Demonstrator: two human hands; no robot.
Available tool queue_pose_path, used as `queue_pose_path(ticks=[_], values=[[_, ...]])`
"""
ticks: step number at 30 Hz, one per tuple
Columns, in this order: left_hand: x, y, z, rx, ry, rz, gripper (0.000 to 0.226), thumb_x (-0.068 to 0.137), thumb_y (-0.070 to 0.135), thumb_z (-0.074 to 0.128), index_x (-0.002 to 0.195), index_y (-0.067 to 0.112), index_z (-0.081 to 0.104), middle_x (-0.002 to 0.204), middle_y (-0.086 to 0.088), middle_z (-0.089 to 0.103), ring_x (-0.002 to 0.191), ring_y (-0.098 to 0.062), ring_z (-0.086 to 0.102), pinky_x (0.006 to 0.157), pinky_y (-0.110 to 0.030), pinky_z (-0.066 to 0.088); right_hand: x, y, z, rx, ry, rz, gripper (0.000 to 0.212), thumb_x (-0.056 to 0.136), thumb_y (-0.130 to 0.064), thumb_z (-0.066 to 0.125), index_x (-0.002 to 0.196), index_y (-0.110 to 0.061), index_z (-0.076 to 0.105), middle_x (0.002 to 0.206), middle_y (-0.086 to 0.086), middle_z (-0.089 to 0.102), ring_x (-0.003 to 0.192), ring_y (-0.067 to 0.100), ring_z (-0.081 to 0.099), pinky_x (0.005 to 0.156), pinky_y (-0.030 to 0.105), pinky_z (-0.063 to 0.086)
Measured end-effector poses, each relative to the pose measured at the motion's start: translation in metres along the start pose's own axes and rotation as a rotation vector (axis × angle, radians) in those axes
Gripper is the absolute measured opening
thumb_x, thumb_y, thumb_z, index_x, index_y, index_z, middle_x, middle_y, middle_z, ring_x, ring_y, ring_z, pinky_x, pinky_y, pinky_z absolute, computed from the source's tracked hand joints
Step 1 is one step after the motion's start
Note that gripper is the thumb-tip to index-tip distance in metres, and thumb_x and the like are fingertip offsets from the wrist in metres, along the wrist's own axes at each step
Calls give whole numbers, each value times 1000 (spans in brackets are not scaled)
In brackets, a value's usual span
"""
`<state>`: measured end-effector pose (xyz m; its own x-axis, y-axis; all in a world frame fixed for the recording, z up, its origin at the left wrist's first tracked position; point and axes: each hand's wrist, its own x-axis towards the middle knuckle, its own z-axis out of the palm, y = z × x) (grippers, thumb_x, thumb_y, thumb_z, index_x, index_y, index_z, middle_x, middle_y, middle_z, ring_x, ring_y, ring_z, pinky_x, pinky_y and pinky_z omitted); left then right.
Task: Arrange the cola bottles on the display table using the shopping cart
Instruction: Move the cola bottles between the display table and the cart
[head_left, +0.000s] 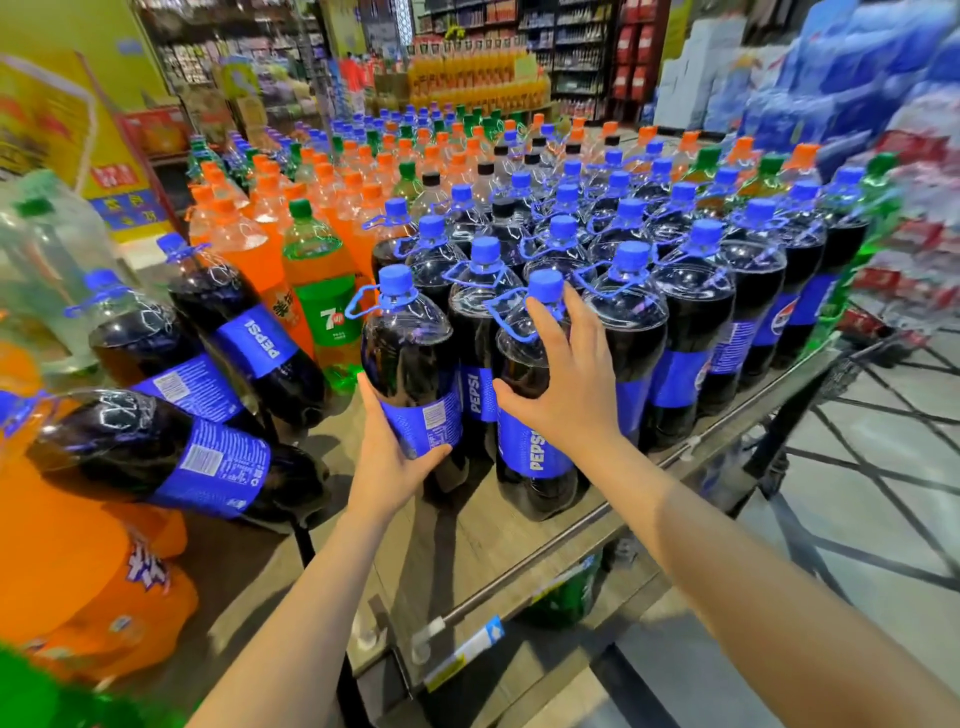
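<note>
Blue-capped cola bottles (685, 312) stand upright in rows on the display table (519, 540); three more (156, 457) lie tilted at left.

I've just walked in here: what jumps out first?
A wooden display table packed with upright dark cola bottles with blue caps, orange soda bottles massed behind them at left. In front, the left hand grips one cola bottle's blue label while the right hand touches its neighbour.

Bare tabletop (467, 540) strip along the near edge gives passage; packed upright cola bottles (691, 312) block beyond.
</note>
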<state>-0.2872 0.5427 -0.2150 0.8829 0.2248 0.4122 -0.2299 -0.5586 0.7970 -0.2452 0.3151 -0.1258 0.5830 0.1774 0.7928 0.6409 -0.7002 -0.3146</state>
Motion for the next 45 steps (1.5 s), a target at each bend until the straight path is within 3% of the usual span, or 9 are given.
queue_pose_path(ticks=[7,9,13,17,22,26,33,40,45], values=[[-17,9,3,132,-20,-115,131,70,51,79,143,49,-30,158,3,30,141,-16,38,112,-48,38,-2,15,-14,56,-163,-114,85,81,-47,67,149,-25,20,155,18,15,142,34,18,112,46,24],[-32,20,7,244,1,-96,120,73,48,76,155,30,-10,154,-3,32,140,-22,39,112,-46,38,-12,30,-26,84,-250,-166,85,83,-46,64,150,-28,15,158,14,8,145,33,12,112,46,28],[-71,50,31,680,23,-52,86,87,42,70,150,0,29,155,-26,29,142,-40,32,110,-52,37,-53,71,-55,26,-427,-237,76,88,-54,50,151,-31,15,159,10,12,144,32,19,111,45,31],[-117,84,74,867,9,-1,78,85,58,41,137,1,51,143,-26,45,127,-40,48,94,-55,49,-99,119,-92,-26,-581,-268,71,86,-58,44,147,-23,34,152,10,35,137,30,33,107,49,38],[-163,135,146,913,-61,98,69,83,55,43,131,6,57,134,-20,57,115,-36,60,93,-56,50,-140,184,-146,-9,-758,-278,76,85,-65,37,150,-25,27,156,4,26,143,24,23,117,45,21],[-186,161,203,963,-193,120,66,79,56,43,119,8,65,124,-16,64,106,-34,65,90,-56,51,-174,231,-179,14,-848,-248,77,84,-65,43,148,-23,31,153,4,32,140,24,30,112,48,31],[-212,176,294,948,-389,111,65,84,59,39,126,15,64,128,-8,63,115,-28,62,98,-53,48,-220,310,-226,-105,-897,-141,74,83,-68,39,141,-22,42,139,3,51,127,23,50,106,43,36],[-167,190,410,877,-504,161,63,85,58,40,125,14,61,126,-9,62,114,-29,60,105,-50,39,-221,413,-244,-85,-969,-11,70,84,-62,51,141,-23,40,140,1,49,127,21,48,103,43,42],[-110,193,497,820,-571,129,63,83,56,42,123,13,64,126,-10,63,112,-30,62,96,-52,51,-200,499,-252,-71,-1064,55,80,82,-67,31,150,-25,26,154,0,30,140,21,30,114,39,24]])
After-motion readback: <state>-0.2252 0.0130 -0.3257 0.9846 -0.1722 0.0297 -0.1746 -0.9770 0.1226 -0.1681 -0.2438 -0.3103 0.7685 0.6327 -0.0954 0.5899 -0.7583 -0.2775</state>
